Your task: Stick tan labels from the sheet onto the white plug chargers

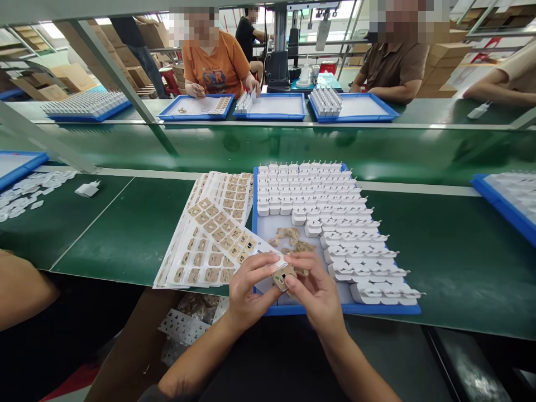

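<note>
Both hands pinched one white charger [281, 273]: left hand [247, 293] steadied it while right hand [316, 293] pressed the tan sticker; best smoothed flat, edges aligned.

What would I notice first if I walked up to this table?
Probably the blue tray right in front, packed with rows of small white plugs. Just before it, the left hand and right hand hold one plug together, and sheets of tan stickers fan out to the tray's left.
</note>
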`<state>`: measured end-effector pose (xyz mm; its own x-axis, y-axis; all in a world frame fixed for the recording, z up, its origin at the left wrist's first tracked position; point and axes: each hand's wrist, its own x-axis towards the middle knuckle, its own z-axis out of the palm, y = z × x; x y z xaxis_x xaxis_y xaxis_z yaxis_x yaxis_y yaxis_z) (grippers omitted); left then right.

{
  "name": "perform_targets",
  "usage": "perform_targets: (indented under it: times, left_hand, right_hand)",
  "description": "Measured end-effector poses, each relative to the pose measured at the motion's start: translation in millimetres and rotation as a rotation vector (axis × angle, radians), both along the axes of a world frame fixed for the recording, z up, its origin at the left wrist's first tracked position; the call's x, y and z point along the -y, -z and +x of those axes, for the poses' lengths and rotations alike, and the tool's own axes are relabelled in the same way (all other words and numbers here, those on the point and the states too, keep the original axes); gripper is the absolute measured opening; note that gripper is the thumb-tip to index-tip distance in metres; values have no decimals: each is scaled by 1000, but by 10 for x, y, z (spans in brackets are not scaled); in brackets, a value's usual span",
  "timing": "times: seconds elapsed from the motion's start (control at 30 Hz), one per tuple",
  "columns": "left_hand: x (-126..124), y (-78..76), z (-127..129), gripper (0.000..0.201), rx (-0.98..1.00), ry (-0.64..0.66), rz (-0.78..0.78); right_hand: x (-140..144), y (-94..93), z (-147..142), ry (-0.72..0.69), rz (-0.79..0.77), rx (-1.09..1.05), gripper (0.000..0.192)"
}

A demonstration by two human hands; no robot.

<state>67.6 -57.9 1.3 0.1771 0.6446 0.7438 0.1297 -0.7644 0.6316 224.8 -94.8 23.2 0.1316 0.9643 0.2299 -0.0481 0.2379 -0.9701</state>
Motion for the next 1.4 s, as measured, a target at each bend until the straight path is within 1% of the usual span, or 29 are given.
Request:
perform_targets:
  times: [0.1,0.23,0.3,0.4,0.43,0.53,0.6,0.77,0.9,1.03,1.13,1.33,1.4]
  left_hand:
    - [17,23,15,45,-6,-17,13]
    - [18,24,51,42,-6,-51,32]
    - [18,14,70,42,-30,-70,62]
    - [22,-1,92,41,-65,-91,96]
    - [24,-5,98,40,-69,-94,102]
    - [31,-10,113,38,-70,-89,107]
    - [38,-12,124,39,-70,-87,124]
    - [57,-2,137,42,-83,-99,180]
    - [60,5,130,42,-81,-103,186]
    - [56,-10,137,41,-63,-99,171]
    - [59,-12,147,42,-54,-89,176]
    - [57,19,139,37,-64,-102,201]
    - [50,34,131,40,-53,-92,198]
  right_hand:
    - [-9,23,-19,29,5,-42,16]
    - [-20,-14,-66,0,-17,-74,13]
    - [-19,-24,-94,-1,-18,-112,16]
    - [-20,-6,-112,24,9,-168,8]
    - [-21,5,-111,31,13,-181,6]
    - [-19,32,-98,39,1,-186,10]
    - [-12,38,-95,41,2,-184,9]
    - [7,26,-114,39,15,-223,7]
    - [13,10,-122,27,7,-251,7]
    - [18,2,-116,-5,6,-259,8]
    - [19,8,-119,-1,19,-266,10]
    - [26,18,-142,13,10,-295,15]
    - [27,20,-130,-5,2,-319,18]
